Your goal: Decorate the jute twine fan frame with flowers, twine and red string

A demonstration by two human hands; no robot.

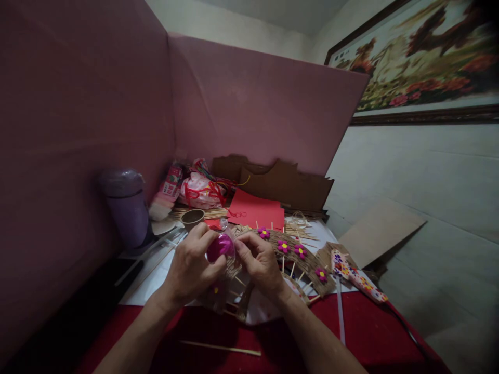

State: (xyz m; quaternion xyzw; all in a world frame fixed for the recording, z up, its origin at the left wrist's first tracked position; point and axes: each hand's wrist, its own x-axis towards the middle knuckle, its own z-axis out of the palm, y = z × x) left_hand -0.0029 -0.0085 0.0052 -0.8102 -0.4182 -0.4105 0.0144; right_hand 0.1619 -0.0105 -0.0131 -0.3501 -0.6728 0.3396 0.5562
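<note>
My left hand (195,265) is closed around a small clear plastic bag with a bright magenta lump (219,248) inside; I cannot make out what the lump is. The fingers of my right hand (260,262) are pinched at the bag's right edge. Below and behind both hands lies a curved piece wrapped in brown twine (310,266), with wooden sticks poking out. Magenta flowers with yellow centres (283,246) sit along its band. My hands cover its left part.
A purple tumbler (130,210) stands at left. Behind are a cardboard tube (192,218), red paper (255,208), torn cardboard (273,179) and thin sticks. At right rests a flower-patterned glue gun (360,278) with its cord. A lone stick (220,348) lies on the red cloth (370,327).
</note>
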